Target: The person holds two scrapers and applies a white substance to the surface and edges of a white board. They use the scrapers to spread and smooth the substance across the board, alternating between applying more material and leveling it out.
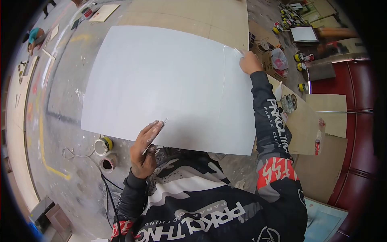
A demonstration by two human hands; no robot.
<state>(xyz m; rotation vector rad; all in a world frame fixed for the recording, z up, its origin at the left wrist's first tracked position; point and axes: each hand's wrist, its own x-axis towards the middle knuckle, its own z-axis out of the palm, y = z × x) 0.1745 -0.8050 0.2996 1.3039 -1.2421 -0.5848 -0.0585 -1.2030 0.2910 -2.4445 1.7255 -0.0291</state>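
A large white sheet (pixel 169 84) lies in front of me, partly over a pale wooden board. My left hand (pixel 145 147) is closed around a thin, flat scraper-like piece (pixel 155 138) at the sheet's near edge. Only the narrow edge of that piece shows. At the far right corner, my right hand (pixel 250 63) is closed on the sheet's edge, where a shiny, wrinkled clear film (pixel 233 51) shows. A faint line runs down the sheet from that corner. The right fingertips are partly hidden.
Below left stand an open can with a yellow label (pixel 103 145) and another open can (pixel 107 164), near a cable. A bottle (pixel 278 92) and small jars (pixel 288 104) sit on the right board (pixel 302 125). A person (pixel 35 38) crouches far left.
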